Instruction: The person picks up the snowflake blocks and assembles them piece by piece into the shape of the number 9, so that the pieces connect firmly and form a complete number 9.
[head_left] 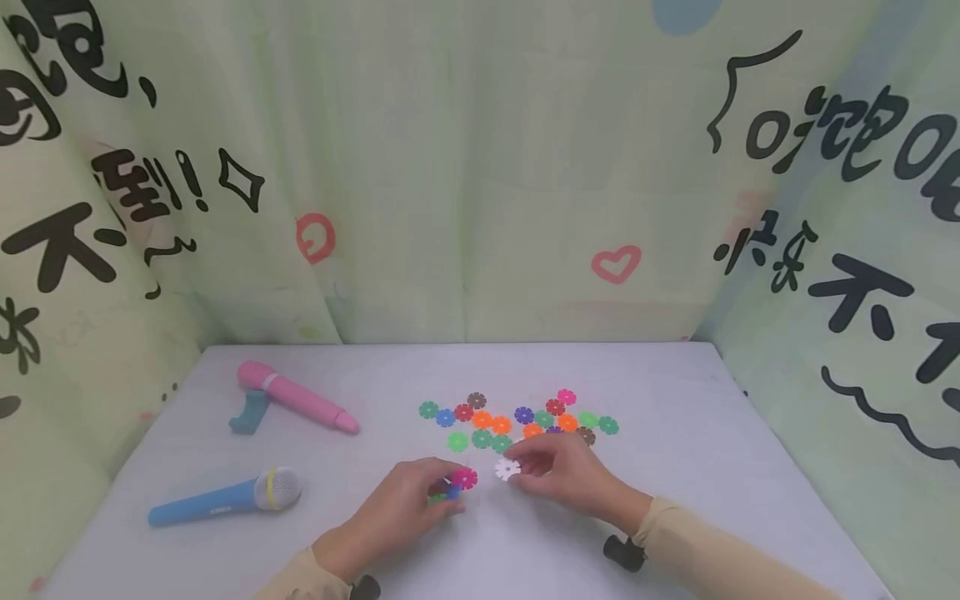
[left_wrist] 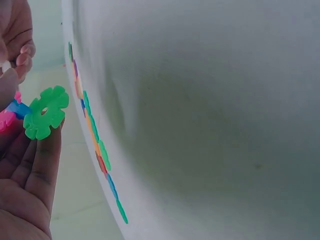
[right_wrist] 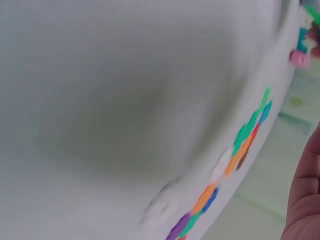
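My left hand holds a few joined snowflake-shaped plastic discs. A pink disc sits at its fingertips, and a blue disc links it to a green disc, which faces the left wrist camera. Just to the right, my right hand pinches a white disc between thumb and fingers, a short gap from the pink one. Only part of the right hand shows in the right wrist view; the white disc in its grip cannot be made out there.
Several loose coloured discs lie flat beyond my hands, with another group to their right. On the left of the white table are a pink toy microphone, a teal piece beneath it, and a blue microphone.
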